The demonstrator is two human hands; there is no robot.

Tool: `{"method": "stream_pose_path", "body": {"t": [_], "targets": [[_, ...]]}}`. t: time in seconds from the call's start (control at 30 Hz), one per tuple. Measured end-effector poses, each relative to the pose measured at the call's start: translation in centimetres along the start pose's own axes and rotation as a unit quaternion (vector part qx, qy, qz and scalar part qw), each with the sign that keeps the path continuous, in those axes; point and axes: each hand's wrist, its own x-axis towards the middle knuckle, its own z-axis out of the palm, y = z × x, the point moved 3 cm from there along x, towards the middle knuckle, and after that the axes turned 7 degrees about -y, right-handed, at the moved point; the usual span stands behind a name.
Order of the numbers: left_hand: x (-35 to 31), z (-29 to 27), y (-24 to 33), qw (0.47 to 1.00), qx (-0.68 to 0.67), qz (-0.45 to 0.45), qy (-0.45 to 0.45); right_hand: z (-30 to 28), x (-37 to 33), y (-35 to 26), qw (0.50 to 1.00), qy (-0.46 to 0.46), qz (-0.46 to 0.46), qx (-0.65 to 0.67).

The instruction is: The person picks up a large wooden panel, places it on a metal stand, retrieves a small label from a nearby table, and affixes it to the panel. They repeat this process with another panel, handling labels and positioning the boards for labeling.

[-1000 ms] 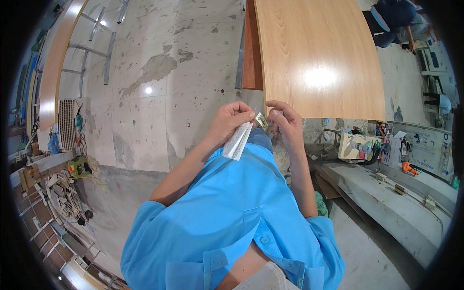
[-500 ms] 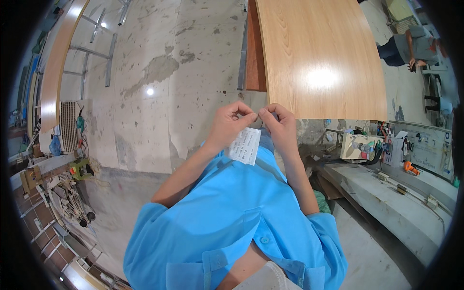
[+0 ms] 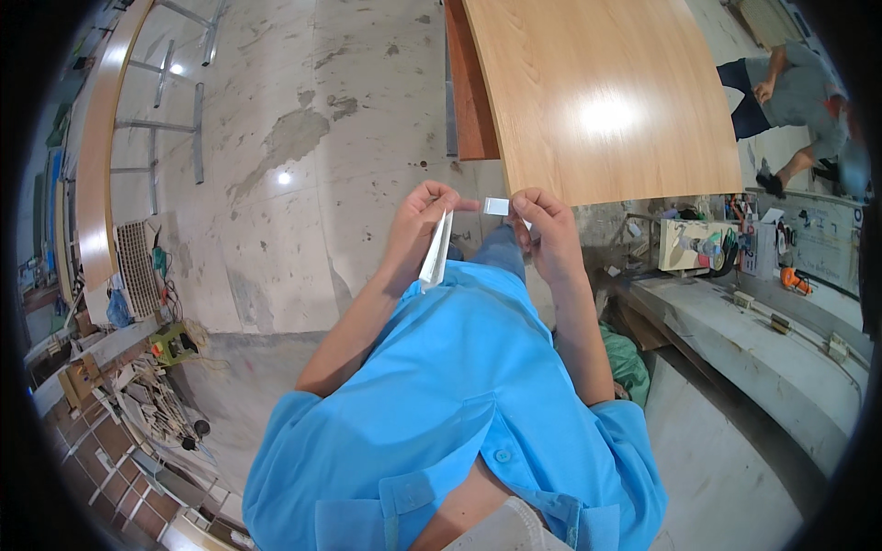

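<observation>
In front of my chest my left hand [image 3: 421, 220] is closed on a white label sheet [image 3: 436, 255], which hangs down from the fingers and is seen nearly edge-on. My left index finger points toward a small white label [image 3: 496, 207]. That label sticks out sideways from the pinched thumb and fingers of my right hand [image 3: 549, 228]. A narrow gap separates the left fingertip from the label. Just beyond my right hand lies the near edge of a wood-grain panel [image 3: 606, 147].
A person in grey [image 3: 795, 96] bends at the far right. Below them a cream box [image 3: 684, 246] holds tools, beside a long grey beam [image 3: 735, 335]. On the left stand metal frames [image 3: 197, 133], a long wood board [image 3: 103, 119] and a crate [image 3: 138, 266].
My hands have drawn apart, and a small white label now shows in the right one. The sheet has turned edge-on in my left hand. The person in grey has shifted and bent over.
</observation>
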Motion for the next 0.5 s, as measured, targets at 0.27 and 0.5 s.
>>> {"method": "stream_pose_path", "body": {"t": [0.27, 0.5], "targets": [[3.4, -5.0, -2.0, 0.967, 0.226, 0.007, 0.114, -2.7, -1.4, -0.8, 0.994, 0.071, -0.029, 0.073], [1.0, -1.7, -0.6, 0.890, 0.449, 0.081, 0.016, -2.4, -1.6, -1.4, 0.967, 0.150, -0.090, -0.185]]}}
